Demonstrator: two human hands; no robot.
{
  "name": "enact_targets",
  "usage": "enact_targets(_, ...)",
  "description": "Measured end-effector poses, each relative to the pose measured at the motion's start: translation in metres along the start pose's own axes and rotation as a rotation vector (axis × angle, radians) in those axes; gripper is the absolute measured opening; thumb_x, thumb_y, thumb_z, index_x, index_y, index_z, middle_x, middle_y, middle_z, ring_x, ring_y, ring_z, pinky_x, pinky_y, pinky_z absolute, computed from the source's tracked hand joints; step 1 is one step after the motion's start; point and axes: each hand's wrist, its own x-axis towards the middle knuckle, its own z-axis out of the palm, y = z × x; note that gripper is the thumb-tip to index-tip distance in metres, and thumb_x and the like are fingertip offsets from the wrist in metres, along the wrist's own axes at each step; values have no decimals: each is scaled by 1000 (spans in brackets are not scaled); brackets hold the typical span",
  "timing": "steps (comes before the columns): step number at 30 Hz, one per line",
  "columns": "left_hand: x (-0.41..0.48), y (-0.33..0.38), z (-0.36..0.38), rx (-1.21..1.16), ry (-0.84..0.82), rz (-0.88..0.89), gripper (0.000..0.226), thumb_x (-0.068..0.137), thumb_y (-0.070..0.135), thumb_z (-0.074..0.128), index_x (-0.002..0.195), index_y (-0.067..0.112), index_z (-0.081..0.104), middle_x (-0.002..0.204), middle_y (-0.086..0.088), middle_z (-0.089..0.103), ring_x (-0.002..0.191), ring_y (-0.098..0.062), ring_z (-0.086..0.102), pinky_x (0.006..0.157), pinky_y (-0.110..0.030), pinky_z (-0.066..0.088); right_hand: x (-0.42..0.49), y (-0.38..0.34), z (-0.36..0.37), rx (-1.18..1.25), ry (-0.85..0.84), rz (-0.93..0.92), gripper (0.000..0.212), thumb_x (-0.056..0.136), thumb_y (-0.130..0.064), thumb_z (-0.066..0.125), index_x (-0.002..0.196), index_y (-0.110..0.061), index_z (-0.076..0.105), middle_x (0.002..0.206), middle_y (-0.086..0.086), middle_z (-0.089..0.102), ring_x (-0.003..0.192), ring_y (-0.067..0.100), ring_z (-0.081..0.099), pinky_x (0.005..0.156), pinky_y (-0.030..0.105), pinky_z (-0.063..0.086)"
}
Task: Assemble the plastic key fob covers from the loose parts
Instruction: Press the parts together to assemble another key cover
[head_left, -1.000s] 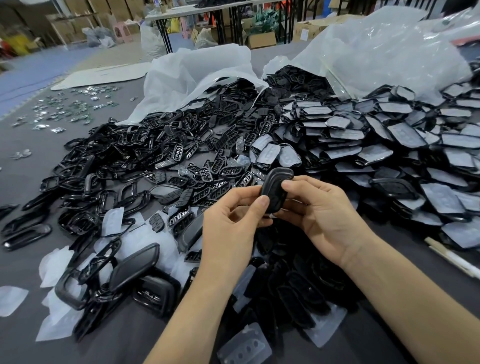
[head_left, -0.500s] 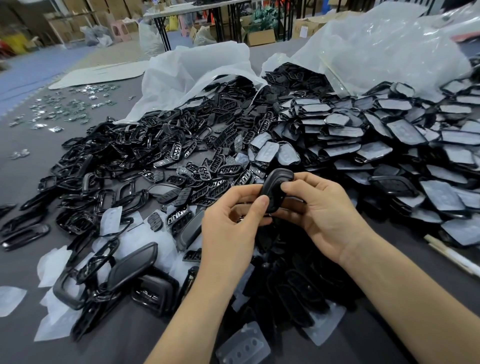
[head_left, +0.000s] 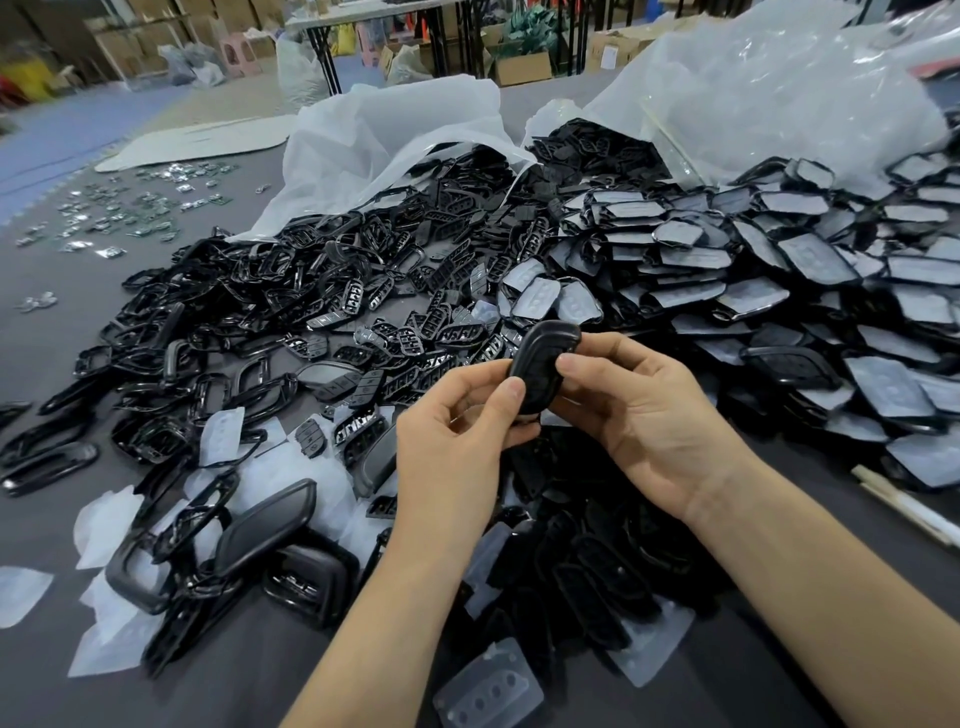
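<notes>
Over the middle of a grey table (head_left: 62, 332), I hold one black key fob cover (head_left: 540, 358) up between both hands, clear of the parts below. My left hand (head_left: 457, 415) pinches its lower end, thumb pressed on the front edge and fingers curled behind. My right hand (head_left: 639, 410) grips its right side, thumb tip on the glossy front face and fingers wrapped round the back. The cover stands nearly upright, its rounded top tilted slightly right. I cannot tell whether its halves are fully snapped together.

Loose parts surround my hands. To the left lies a wide heap of black oval frames (head_left: 249, 291), spilling from an open white plastic bag (head_left: 395, 140). Just beyond my hands lie small black button inserts (head_left: 415, 332) with rows of cut-outs. To the right, black shells topped with translucent pads (head_left: 779, 270) are heaped against a large clear bag (head_left: 769, 93). Beneath my forearms lies a darker cluster of black pieces. A single translucent pad (head_left: 488, 691) with three holes lies near the bottom edge, between my arms. At lower left, a matte dark back shell (head_left: 265, 525) rests on other frames. Small shiny metal pieces (head_left: 130, 208) are scattered on the far left of the table. Pale sticks (head_left: 909, 509) lie at the right edge.
</notes>
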Motion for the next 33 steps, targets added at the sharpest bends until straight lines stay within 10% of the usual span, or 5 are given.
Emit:
enact_targets(18,2,1,0,-235,-29,-50,18,72,8,66,87,15,72,77,-1,74,67,-7,67,66,-17,53,2,-2,-1,120,26,120,29,68,0,62,96,-3,63,82,10,71,69,15,69,63,24,58)
enact_targets(33,3,1,-4,-170,-63,-57,11,73,20,67,79,20,76,78,-1,73,72,-11,67,71,-21,54,-2,-2,-2,-126,-38,20,9,64,-14,71,73,-12,71,81,11,72,73,24,71,64,29,57)
